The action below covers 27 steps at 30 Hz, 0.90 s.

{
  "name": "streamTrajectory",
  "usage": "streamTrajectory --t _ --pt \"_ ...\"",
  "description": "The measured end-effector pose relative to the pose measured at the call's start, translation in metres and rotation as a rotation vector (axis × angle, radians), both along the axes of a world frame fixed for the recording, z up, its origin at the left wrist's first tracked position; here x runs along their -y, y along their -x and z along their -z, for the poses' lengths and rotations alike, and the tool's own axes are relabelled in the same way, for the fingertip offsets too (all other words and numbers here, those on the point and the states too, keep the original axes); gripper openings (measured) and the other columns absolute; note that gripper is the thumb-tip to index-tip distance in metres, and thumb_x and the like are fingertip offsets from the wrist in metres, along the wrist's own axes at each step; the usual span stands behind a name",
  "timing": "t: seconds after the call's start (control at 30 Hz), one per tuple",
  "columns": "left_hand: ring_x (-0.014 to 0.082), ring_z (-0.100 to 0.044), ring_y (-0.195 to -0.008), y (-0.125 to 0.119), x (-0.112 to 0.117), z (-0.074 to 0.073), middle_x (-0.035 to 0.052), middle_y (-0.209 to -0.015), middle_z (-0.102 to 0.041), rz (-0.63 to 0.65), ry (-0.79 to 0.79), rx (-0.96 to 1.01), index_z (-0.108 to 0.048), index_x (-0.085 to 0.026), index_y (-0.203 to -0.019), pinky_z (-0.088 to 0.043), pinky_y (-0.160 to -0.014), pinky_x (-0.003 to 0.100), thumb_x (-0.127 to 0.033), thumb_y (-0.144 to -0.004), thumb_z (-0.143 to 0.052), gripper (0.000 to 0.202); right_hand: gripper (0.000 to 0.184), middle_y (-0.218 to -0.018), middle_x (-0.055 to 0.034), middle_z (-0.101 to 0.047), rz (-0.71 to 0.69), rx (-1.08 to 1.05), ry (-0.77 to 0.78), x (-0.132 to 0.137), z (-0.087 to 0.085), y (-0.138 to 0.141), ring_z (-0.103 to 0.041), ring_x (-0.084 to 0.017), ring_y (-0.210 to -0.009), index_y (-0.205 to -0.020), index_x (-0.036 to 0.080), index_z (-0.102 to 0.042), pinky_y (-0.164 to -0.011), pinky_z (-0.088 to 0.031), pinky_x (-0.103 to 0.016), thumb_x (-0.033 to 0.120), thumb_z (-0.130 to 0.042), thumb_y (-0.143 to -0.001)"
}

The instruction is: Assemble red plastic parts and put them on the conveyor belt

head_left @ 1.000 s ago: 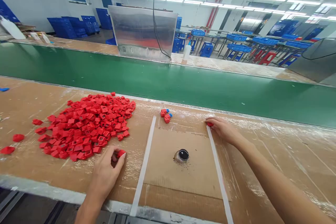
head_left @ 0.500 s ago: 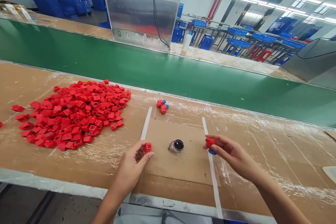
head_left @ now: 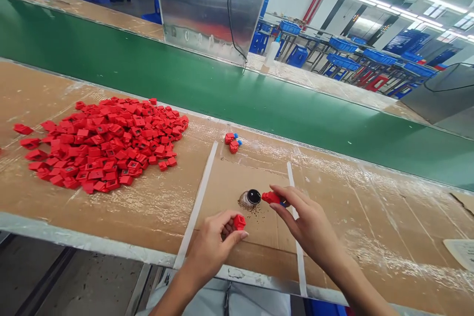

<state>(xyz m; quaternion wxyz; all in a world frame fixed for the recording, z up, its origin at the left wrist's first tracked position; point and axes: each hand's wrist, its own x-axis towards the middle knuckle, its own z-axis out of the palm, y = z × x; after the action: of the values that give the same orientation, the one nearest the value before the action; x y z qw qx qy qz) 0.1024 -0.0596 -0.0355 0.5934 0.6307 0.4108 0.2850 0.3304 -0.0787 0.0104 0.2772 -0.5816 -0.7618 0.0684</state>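
Note:
My left hand point(head_left: 218, 237) is closed on a small red plastic block point(head_left: 239, 222), its square opening facing up and outward, just in front of the jar. To the right, my right hand point(head_left: 305, 212) pinches a red piece with a blue part point(head_left: 271, 197); the fingers hide most of the blue. The red tip of that piece is close to the rim of a small round jar point(head_left: 253, 197) of dark liquid; I cannot tell whether they touch. Dark specks lie around the jar on a cardboard sheet point(head_left: 225, 177).
A big pile of red blocks point(head_left: 107, 143) covers the left of the table. Two red-and-blue pieces point(head_left: 232, 143) lie behind the cardboard. White tape strips point(head_left: 200, 197) flank it. Beyond runs a green belt point(head_left: 207, 79), with a metal panel point(head_left: 211, 10) and a white bottle point(head_left: 272, 52) behind.
My right hand has moved left, bringing its red-and-blue piece beside the jar. My left hand has moved right with its red block. The view has shifted slightly.

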Motion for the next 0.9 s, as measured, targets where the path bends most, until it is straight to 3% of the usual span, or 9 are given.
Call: streamTrajectory --t 0.17,0.9 --pt "0.0148 -0.058 -0.073 0.001 0.002 0.0 -0.0002 -0.081 -0.066 -0.004 0.017 -0.002 -0.068 -0.02 -0.094 -0.044 -0.068 0.024 -0.027 -0.087 -0.068 0.011 0.019 -0.102 -0.0074 -0.069 -0.005 0.047 -0.015 0.0 0.008 0.005 -0.067 -0.02 -0.088 -0.115 0.021 -0.06 -0.073 -0.054 -0.03 0.03 -0.05 -0.102" --pt "0.0146 -0.057 -0.072 0.001 0.002 -0.004 -0.001 -0.079 -0.064 0.04 -0.005 -0.027 -0.067 -0.019 -0.092 -0.041 -0.067 0.025 -0.031 -0.089 -0.065 0.012 0.016 -0.104 -0.0069 -0.067 -0.048 0.084 -0.022 0.002 0.011 0.011 -0.065 -0.02 -0.093 -0.116 0.021 -0.058 -0.077 -0.053 -0.03 0.025 -0.052 -0.102"
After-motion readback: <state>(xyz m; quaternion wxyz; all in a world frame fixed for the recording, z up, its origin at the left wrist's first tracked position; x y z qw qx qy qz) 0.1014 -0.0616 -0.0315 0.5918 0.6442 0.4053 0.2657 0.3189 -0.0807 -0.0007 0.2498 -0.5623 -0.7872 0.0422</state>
